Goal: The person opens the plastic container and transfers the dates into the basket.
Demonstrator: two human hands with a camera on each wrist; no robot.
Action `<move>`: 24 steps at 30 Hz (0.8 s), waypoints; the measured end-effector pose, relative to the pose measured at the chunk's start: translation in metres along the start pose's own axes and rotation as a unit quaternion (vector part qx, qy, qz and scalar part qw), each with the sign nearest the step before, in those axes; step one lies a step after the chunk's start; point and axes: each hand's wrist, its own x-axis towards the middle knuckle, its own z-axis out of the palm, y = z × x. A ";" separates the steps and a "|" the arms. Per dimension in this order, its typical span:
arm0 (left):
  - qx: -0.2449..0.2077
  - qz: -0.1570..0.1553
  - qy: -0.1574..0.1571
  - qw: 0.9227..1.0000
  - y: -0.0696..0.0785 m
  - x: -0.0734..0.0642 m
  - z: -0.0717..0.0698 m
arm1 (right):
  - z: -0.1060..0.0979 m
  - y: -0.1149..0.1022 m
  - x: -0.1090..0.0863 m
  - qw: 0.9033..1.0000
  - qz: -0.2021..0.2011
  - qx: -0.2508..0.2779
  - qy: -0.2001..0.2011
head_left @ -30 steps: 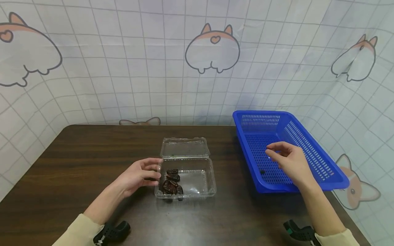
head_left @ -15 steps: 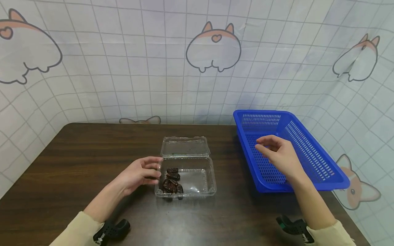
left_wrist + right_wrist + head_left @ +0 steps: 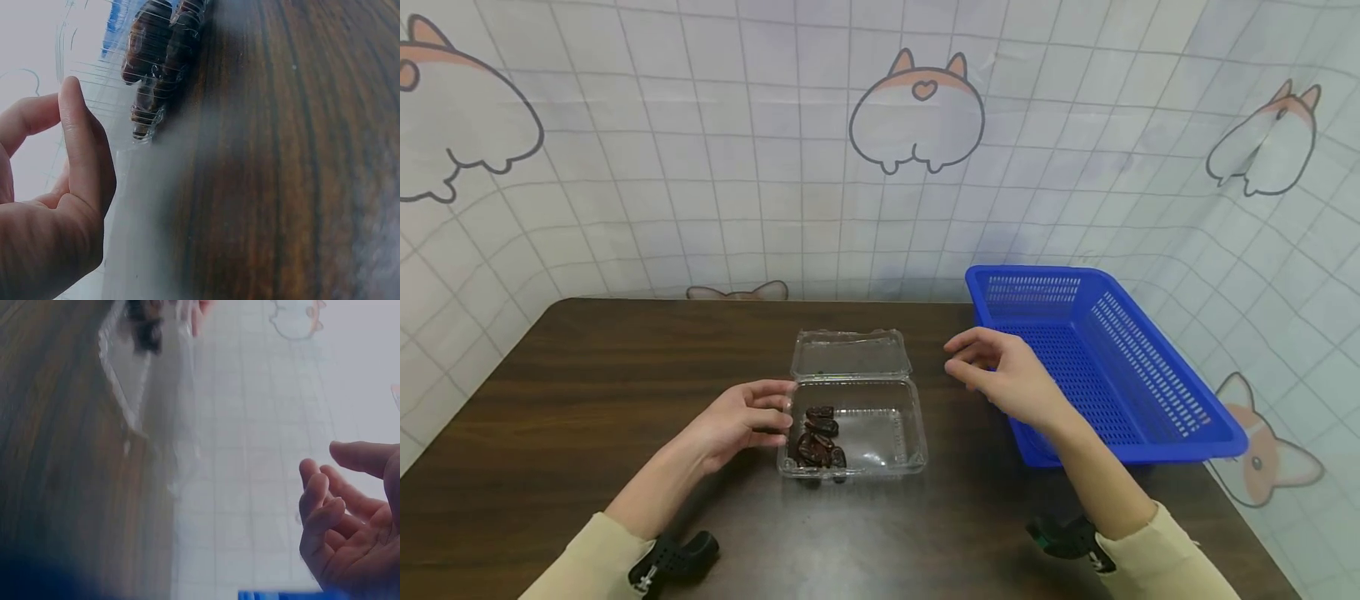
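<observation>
Left hand relaxed, not gripping, fingertips at left wall of clear plastic clamshell, probably steadying a light box; lid folded to far side, so contents reachable

Right hand loosely bent, empty, by left rim of blue plastic basket

Dates: dark brown, glossy, oblong, bunched in clamshell's left half

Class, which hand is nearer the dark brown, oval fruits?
Left. The left hand is left of the fruits, at the clear plastic box; the right hand is farther off, to their right.
</observation>
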 end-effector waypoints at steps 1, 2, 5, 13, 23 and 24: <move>0.000 0.001 -0.003 1.000 0.000 0.000 0.000 | 0.004 -0.001 0.002 1.000 -0.005 0.003 -0.006; -0.001 0.000 -0.004 1.000 0.001 0.000 -0.001 | 0.009 -0.002 0.004 1.000 -0.010 0.006 -0.012; -0.004 0.000 -0.008 1.000 0.002 0.000 -0.001 | 0.022 -0.005 0.011 0.999 -0.018 0.011 -0.032; -0.003 -0.002 -0.009 1.000 0.003 0.000 -0.001 | 0.052 -0.012 0.023 0.996 -0.010 0.016 -0.088; -0.003 -0.006 -0.010 1.000 0.004 0.000 -0.001 | 0.080 -0.015 0.035 0.988 0.004 0.026 -0.153; -0.003 -0.006 -0.009 1.000 0.004 0.000 -0.001 | 0.083 -0.016 0.036 0.987 0.005 0.025 -0.157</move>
